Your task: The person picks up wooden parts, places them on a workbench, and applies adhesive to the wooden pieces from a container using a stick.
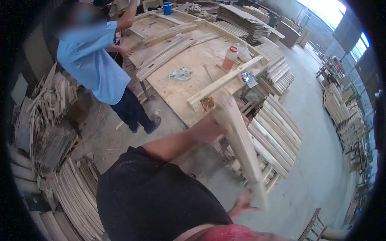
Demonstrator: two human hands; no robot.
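A long pale wooden board (242,148), smeared by motion, slants down in front of me from the worktable's near corner. My left hand (215,126) grips its upper part, with fingertips showing at the far side. At the lower end, my right hand (242,204) is against the board's left edge, its fingers partly blurred and partly behind the wood. Just beyond my left hand, a round container with brown contents (208,103) sits on the worktable (177,94), beside a lengthwise wooden bar (225,81).
A person in a blue shirt (90,64) stands at the table's left side. On the table are a red-lidded jar (230,58) and a crumpled plastic bag (181,74). Stacked wooden slats (277,134) lie right of my board; scrap wood (52,108) piles up at left.
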